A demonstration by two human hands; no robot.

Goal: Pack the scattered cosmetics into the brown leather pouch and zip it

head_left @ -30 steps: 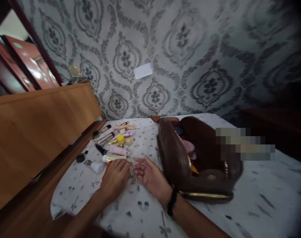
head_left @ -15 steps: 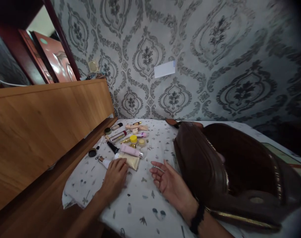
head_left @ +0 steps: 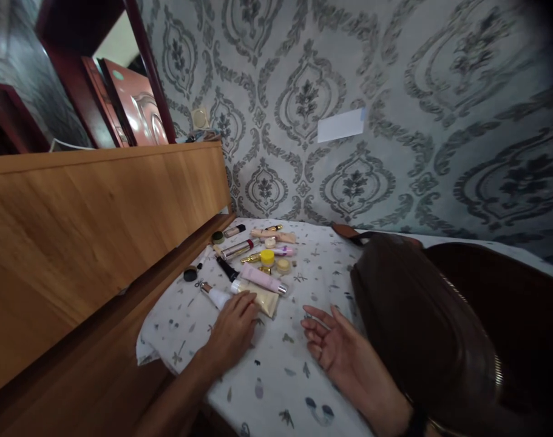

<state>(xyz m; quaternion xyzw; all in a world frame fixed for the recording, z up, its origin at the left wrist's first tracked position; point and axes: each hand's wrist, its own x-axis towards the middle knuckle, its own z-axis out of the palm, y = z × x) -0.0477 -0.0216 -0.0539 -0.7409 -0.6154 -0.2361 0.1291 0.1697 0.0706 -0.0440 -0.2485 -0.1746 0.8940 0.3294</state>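
Left hand: As it reaches palm-down over the patterned cloth (head_left: 276, 388), the left hand (head_left: 233, 332) bends loosely across one cream tube (head_left: 266, 301) and the end of one white bottle (head_left: 218, 296); its palm is hidden, so whether it grips either cannot be told.
Right hand: Palm turned up, the right hand (head_left: 337, 352) sits apart from the tubes, fingers half curled around nothing visible, one dark band (head_left: 416, 420) at its wrist.
Tubes: Beyond the cream one, one pink tube (head_left: 261, 278), one black tube (head_left: 226, 267), one peach tube (head_left: 271, 235) and one lilac tube (head_left: 286, 250) lie flat, probably because such slim shapes stand poorly.
Pots: One yellow-topped pot (head_left: 267, 258) and one pale yellow pot (head_left: 283, 265) sit close together, squat enough, it seems, to stay put.
Bag: One brown bag (head_left: 408, 315) stands open just beside the right hand, perhaps placed there for easy reach.
Backdrop: One wooden panel (head_left: 121, 206) flanks the left side; one white slip (head_left: 340, 125) marks the patterned wall (head_left: 303, 158).
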